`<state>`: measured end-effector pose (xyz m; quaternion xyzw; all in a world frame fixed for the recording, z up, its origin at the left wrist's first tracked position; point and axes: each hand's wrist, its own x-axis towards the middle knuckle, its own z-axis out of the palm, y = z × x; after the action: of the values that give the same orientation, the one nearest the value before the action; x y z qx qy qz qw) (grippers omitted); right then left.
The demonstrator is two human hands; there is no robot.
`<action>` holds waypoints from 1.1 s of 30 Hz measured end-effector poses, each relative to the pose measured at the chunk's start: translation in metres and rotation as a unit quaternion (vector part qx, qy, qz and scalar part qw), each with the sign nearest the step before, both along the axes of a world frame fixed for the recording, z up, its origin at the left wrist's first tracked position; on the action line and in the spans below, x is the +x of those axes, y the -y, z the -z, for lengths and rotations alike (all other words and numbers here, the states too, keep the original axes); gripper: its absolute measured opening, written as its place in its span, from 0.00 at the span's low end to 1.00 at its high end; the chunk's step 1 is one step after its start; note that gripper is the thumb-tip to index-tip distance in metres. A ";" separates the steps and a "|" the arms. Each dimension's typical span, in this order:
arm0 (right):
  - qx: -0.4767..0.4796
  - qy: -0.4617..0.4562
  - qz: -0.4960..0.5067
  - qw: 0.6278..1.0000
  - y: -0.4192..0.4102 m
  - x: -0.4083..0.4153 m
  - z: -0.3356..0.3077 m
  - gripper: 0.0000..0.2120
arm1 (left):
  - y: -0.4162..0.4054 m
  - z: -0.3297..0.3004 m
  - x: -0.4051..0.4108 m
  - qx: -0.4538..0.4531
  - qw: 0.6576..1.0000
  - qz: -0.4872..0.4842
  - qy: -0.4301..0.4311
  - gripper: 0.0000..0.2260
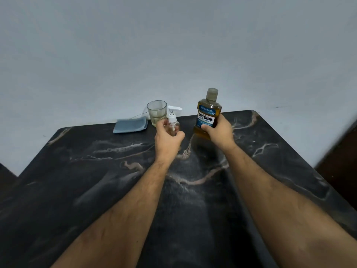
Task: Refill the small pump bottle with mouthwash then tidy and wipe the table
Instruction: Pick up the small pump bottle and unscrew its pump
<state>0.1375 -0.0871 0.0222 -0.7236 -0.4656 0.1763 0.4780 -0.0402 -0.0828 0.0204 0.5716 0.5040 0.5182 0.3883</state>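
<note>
Both forearms reach out over the dark marbled bench (96, 190), the left hand (167, 141) curled around the small pump bottle (173, 125) at twelve o'clock, the right hand (220, 131) clamped on the upright Listerine mouthwash bottle (208, 111) at one o'clock.

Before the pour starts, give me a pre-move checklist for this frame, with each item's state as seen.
1. Left hand has the small pump bottle in its grip: ok.
2. Right hand holds the mouthwash bottle upright: ok.
3. Mouthwash bottle's cap removed for pouring: not ok, it is on.
4. Pump head off the small bottle: not ok, it sits in the neck.
5. Blue cloth at hand for wiping: ok, folded at the table's far edge.
6. Glass out of the pouring path: cannot tell; it stands just behind the pump bottle.
</note>
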 end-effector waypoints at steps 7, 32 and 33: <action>0.023 0.024 -0.025 0.999 0.109 -0.042 0.002 0.22 | 0.077 0.001 -0.045 -0.016 0.999 0.036 -0.010 0.23; 0.027 0.035 -0.012 0.999 0.200 -0.088 0.043 0.23 | 0.163 0.045 -0.115 -0.028 0.998 0.057 -0.016 0.21; 0.027 0.031 -0.012 0.999 0.200 -0.088 0.044 0.24 | 0.164 0.045 -0.116 -0.027 0.998 0.059 -0.015 0.22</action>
<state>0.0494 -0.2872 -0.0218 -0.7095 -0.4938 0.1467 0.4808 -0.1562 -0.2467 -0.0248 0.5974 0.4891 0.4720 0.4256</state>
